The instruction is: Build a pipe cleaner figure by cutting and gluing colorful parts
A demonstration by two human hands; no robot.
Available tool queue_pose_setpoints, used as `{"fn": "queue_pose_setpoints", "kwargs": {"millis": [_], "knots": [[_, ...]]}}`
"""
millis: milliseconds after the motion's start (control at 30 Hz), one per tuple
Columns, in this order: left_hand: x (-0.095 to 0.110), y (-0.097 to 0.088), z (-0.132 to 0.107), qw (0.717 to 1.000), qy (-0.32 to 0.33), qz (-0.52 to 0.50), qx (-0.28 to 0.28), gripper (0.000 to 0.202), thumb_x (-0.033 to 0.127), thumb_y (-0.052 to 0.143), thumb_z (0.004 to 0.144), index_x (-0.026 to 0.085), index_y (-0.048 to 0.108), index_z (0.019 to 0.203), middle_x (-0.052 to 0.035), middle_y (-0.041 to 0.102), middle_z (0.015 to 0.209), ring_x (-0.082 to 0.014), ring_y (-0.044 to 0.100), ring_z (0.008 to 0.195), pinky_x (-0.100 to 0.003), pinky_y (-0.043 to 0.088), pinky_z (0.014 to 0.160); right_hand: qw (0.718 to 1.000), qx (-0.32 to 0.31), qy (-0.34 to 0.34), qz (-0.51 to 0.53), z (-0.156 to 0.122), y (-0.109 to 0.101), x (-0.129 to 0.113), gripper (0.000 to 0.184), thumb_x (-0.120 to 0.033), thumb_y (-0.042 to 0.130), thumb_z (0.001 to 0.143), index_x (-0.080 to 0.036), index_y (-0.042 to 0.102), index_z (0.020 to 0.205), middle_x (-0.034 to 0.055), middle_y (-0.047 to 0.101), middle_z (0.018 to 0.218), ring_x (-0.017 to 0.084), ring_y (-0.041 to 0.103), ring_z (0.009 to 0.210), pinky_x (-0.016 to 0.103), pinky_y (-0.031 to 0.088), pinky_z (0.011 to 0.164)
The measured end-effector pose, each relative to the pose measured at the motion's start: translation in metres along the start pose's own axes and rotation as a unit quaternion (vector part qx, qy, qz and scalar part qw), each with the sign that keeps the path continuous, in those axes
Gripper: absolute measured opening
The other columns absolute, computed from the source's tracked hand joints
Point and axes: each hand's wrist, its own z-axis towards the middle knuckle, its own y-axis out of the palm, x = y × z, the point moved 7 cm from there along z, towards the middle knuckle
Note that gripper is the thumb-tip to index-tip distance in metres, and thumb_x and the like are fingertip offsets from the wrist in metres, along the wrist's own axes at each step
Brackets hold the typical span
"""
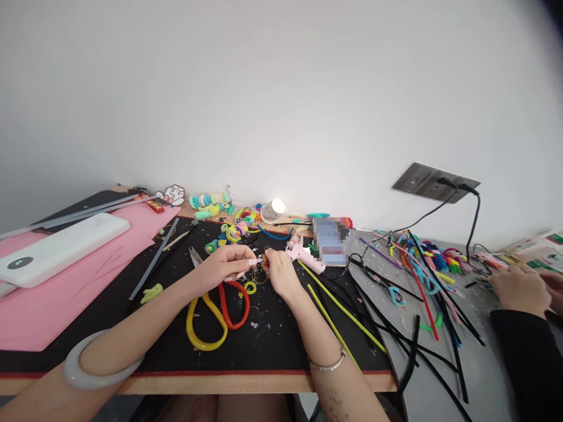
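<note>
My left hand (224,262) and my right hand (278,271) meet over a black mat (109,305), fingers pinched together on a tiny craft piece (263,262) held between them; I cannot make out what the piece is. Under the left hand lie scissors with one yellow and one red handle (220,313). A pink glue gun (303,255) rests just right of my right hand. A small yellow-green ring (250,287) lies on the mat below the hands. I wear a pale bangle on the left wrist and a thin bracelet on the right.
A white power bank (61,249) lies on pink paper (39,310) at left. Yellow and black pipe cleaners (352,310) spread at right. A phone (329,240), colourful rolled pieces (211,205) and a small lamp (272,209) are behind. Another person's hand and dark sleeve (521,293) work at far right.
</note>
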Motion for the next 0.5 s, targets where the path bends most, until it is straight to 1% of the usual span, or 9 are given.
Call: {"fn": "queue_pose_setpoints", "kwargs": {"millis": [233, 500], "knots": [[-0.0006, 0.0002, 0.0012, 1.000, -0.014, -0.008, 0.009, 0.025, 0.039, 0.057, 0.078, 0.015, 0.052, 0.074, 0.0070, 0.038, 0.051, -0.0039, 0.028, 0.042, -0.018, 0.018, 0.041, 1.000, -0.002, -0.002, -0.021, 0.0001, 0.0015, 0.0022, 0.039, -0.024, 0.024, 0.091, -0.018, 0.049, 0.062, 0.0001, 0.046, 0.054, 0.013, 0.042, 0.052, 0.023, 0.029, 0.053], [-0.0050, -0.0022, 0.0017, 1.000, -0.012, -0.017, 0.016, 0.028, 0.041, 0.059, 0.077, 0.014, 0.053, 0.074, 0.0070, 0.038, 0.050, -0.0034, 0.028, 0.042, -0.018, 0.018, 0.040, 1.000, 0.000, 0.000, -0.001, -0.0001, 0.0008, 0.0022, 0.040, -0.026, 0.023, 0.091, -0.019, 0.047, 0.060, -0.0013, 0.042, 0.052, 0.012, 0.040, 0.050, 0.023, 0.028, 0.052]]}}
